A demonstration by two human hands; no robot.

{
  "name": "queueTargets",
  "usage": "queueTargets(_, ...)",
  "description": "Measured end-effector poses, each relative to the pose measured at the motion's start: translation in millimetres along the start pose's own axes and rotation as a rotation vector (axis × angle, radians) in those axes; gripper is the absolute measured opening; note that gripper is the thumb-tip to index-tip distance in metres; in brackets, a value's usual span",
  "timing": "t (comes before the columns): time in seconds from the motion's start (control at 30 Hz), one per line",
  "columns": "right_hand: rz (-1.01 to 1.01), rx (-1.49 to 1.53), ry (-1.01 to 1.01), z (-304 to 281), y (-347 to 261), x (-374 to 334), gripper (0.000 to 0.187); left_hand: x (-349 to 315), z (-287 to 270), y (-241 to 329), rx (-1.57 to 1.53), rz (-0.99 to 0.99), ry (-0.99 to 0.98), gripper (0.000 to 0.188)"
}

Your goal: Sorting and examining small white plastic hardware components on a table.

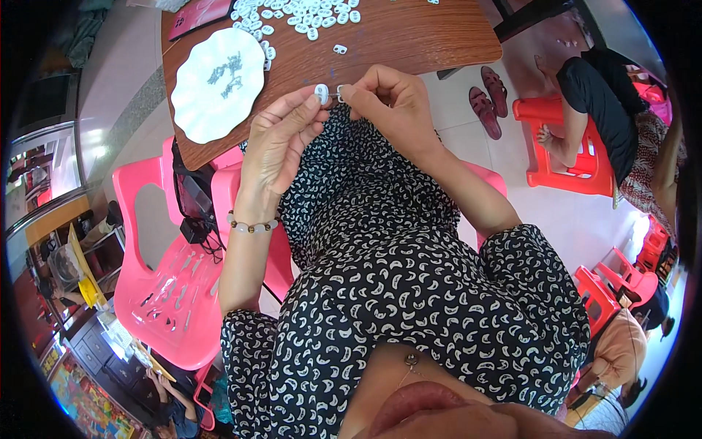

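My left hand (281, 135) pinches a small white oval plastic piece (322, 94) with dark marks between thumb and fingertips. Close to its right, my right hand (395, 110) is closed on another small pale piece (341, 91), mostly covered by the thumb and fingers. A thin metal spring (333, 95) seems to bridge the gap between the two. Both hands are held just off the table's near edge, above my lap. On the table, a white scalloped plate (194, 117) bears a loose heap of small metal springs (227, 75).
Many white oval pieces (300, 16) lie across the wooden table (417, 40), and a single two-holed piece (340, 49) lies nearer. A pink flat case (201, 18) rests behind the plate. Pink chairs (164, 293) stand at left; a person sits by a red stool (559, 150) at right.
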State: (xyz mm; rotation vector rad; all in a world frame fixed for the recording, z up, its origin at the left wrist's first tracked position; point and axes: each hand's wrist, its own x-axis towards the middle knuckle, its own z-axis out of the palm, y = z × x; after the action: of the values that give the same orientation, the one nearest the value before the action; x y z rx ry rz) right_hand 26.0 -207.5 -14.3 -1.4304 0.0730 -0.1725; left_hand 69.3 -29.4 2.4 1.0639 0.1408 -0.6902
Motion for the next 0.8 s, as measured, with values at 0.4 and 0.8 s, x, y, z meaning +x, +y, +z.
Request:
queueTargets(0.4,-0.043,-0.158,0.008,3,0,-5,0.017,-5,11,-4,0.091,0.070,0.016,0.023)
queueTargets(0.8,0.020,0.059,-0.212,0,-2,-1,0.014,-17,7,5,0.114,0.119,0.019,0.023)
